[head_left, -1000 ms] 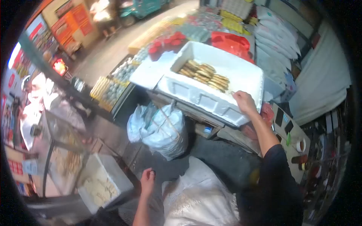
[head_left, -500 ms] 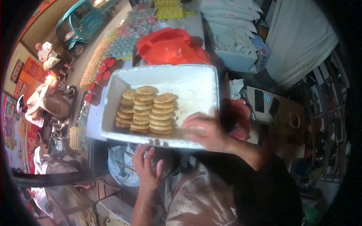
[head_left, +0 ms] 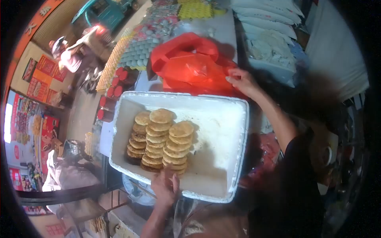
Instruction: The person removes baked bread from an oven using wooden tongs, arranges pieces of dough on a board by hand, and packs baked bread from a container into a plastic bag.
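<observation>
red bag [head_left: 190, 67] | right hand [head_left: 244, 82] outstretched to it, pinching unclear | left hand [head_left: 165, 188]: fingers spread

The box [head_left: 216, 131] sits in the near middle, with the flatbreads [head_left: 156, 139] in three overlapping columns in its left half. The person's left hand [head_left: 166, 185] is at the near rim, beside the near end of the columns; whether its fingers touch the breads is hard to tell. Just behind the box lies the plastic bag [head_left: 194, 67], with the right hand [head_left: 244, 81] at its right end. Jars [head_left: 118, 91] line the box's far left, and eggs [head_left: 139, 57] lie beyond them, left of the bag. Stacked sacks [head_left: 266, 16] stand far right, left of a hanging cloth [head_left: 337, 51]. A vehicle [head_left: 101, 16] is far left.
</observation>
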Demonstrator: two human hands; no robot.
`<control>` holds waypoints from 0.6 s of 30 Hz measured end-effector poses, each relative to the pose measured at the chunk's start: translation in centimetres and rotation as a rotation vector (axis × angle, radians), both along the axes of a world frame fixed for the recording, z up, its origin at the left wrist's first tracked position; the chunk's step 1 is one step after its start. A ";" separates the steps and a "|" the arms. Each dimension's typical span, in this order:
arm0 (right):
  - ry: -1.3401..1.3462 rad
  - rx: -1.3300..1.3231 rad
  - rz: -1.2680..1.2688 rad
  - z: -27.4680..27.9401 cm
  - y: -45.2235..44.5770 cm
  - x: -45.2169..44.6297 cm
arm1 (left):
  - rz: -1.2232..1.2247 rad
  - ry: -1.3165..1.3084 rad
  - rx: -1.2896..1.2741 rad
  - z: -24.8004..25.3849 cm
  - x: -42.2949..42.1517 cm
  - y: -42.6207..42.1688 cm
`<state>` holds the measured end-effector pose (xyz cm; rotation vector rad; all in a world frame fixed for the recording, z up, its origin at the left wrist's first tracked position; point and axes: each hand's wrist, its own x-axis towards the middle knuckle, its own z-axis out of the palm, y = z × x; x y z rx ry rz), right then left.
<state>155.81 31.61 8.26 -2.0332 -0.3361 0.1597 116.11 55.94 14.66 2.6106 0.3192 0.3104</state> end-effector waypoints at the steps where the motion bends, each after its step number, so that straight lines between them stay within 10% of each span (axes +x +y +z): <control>1: 0.090 0.064 -0.032 -0.7 1.3 1.8 | 0.016 0.002 0.011 -0.1 0.1 0.1; 7: 0.171 -0.111 -0.014 3.2 8.3 3.9 | -0.060 0.010 0.062 -0.6 0.3 0.6; 12: 0.322 0.297 0.086 2.3 12.2 10.6 | -0.063 -0.009 0.038 -0.8 0.0 0.7; 18: -0.759 0.360 -0.357 13.2 12.7 17.2 | -0.074 -0.021 0.032 -1.1 -0.5 0.9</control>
